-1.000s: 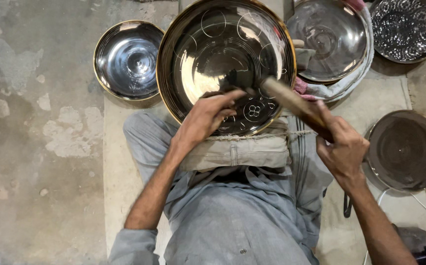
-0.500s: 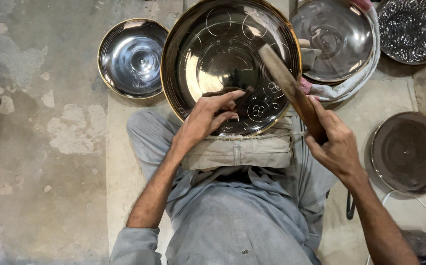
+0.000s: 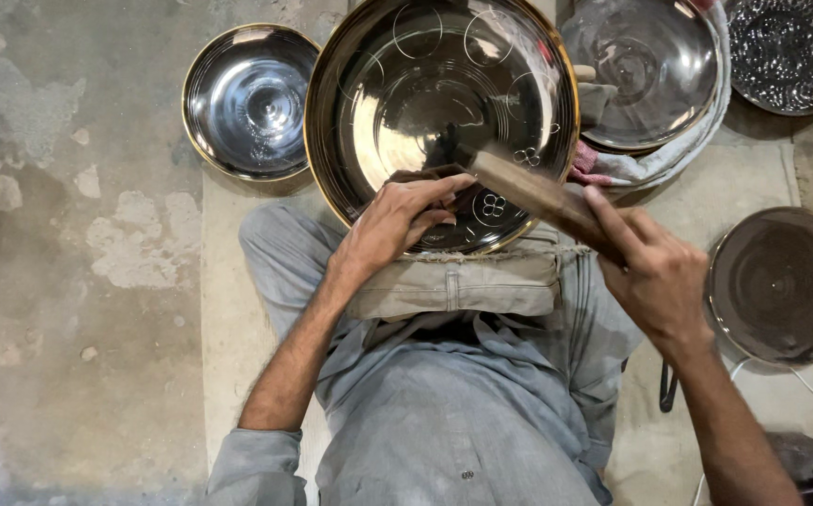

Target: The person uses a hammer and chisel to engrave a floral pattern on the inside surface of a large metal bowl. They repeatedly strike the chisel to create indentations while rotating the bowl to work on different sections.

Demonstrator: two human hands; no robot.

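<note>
Our left hand pinches a small tool against the big brass bowl on our lap; our right hand grips the wooden mallet, slanting up-left toward that tool.

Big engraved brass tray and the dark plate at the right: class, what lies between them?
In the head view, the right hand gripping a wooden mallet lies between the tray and dark plate.

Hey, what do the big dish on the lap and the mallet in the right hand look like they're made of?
The big dish looks like polished metal, perhaps brass or plated steel: mirror-bright inside, golden rim, scribed circles. The mallet, gripped by the right hand, looks like bare brown wood, dull and matte.
</note>
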